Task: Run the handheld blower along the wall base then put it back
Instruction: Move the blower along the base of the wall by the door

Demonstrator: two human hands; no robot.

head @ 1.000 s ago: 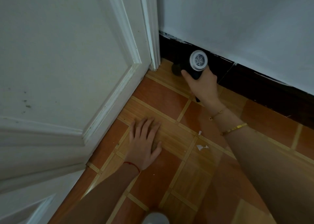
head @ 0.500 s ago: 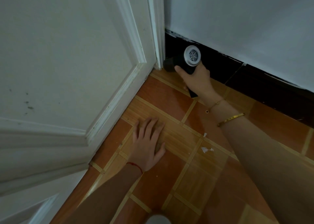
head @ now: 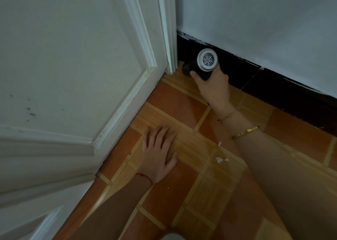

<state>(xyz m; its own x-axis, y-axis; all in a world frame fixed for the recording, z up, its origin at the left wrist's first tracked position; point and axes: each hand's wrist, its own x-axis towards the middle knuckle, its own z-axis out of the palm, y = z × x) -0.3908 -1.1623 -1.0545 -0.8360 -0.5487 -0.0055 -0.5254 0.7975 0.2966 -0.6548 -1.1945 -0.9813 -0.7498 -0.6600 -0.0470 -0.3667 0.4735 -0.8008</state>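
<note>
My right hand [head: 214, 88] grips a black handheld blower [head: 202, 65] whose round white grille faces the camera. The dark nozzle end points left, close to the corner where the black wall base [head: 273, 83] meets the white door frame [head: 168, 39]. The blower sits low, just above the floor and against the wall base. My left hand [head: 159, 152] rests flat on the orange tiled floor [head: 182, 105], fingers spread, holding nothing.
A white panelled door [head: 73, 75] fills the left side, swung over the floor. The white wall [head: 264, 21] rises above the base. Small white scraps [head: 221, 159] lie on the tiles between my arms. A pale rounded object [head: 172, 237] shows at the bottom edge.
My right hand has carried the blower leftward along the wall base into the corner by the door frame. My left hand stays flat on the floor.
</note>
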